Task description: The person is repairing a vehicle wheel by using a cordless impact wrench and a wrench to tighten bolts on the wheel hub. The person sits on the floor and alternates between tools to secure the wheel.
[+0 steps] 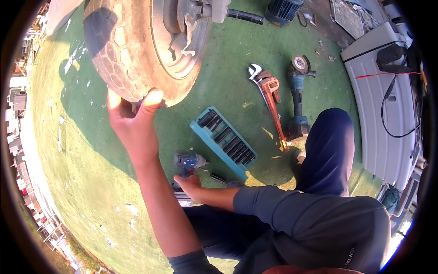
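Observation:
A worn, dusty tyre (125, 50) on a metal wheel fills the top left of the head view. My left hand (137, 112) grips its lower edge, thumb on one side and fingers on the other. Low in the middle, my right hand (188, 183) is wrapped round the handle of a blue cordless impact driver (189, 160), whose nose points right. Beside it on the green floor lies a loose black socket (218, 178). A teal case (205, 134) of several black sockets lies open just beyond. My fingertips on the tyre's far side are partly hidden.
To the right lie a silver adjustable wrench (254, 72), a red pipe wrench (275, 112) and a cordless angle grinder (297, 91). A blue ribbed motor (284, 10) stands at the top. A pale panel (381, 109) with a dark cable flanks my bent knee (329, 146).

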{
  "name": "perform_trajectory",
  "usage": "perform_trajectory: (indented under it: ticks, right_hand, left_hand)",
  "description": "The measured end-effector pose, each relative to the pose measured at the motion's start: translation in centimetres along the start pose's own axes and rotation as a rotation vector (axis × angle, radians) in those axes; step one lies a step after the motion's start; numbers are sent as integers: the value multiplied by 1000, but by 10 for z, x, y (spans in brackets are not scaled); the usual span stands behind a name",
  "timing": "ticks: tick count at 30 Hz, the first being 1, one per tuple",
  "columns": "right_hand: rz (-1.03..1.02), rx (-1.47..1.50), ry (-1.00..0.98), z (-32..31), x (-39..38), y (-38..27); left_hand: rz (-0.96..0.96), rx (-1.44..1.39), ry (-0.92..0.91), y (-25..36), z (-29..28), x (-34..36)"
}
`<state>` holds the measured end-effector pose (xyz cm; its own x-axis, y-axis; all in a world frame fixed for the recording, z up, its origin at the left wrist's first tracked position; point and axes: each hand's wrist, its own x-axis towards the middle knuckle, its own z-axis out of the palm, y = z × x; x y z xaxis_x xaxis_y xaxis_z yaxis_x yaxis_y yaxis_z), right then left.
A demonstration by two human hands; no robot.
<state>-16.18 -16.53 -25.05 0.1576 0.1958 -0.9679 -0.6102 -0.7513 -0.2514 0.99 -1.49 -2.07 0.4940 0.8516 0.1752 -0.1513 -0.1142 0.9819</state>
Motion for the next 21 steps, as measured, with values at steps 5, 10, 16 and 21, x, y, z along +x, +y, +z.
perform_trajectory:
  ticks: [5, 10, 16, 21]
  right_hand:
    - [-504, -81, -159, -36, -19, -18]
    - [-811, -100, -328, -62, -44, -34]
    - [-899, -55, -424, -159, -94, -83]
    - [-996, -41, -249, -271, -151, -158]
  left_hand:
    - [-21, 15, 31, 2, -8, 3]
    - [-75, 32, 10, 9, -13, 5]
    - [11, 32, 1, 2, -10, 9]
    - [35, 126, 20, 7, -8, 12]
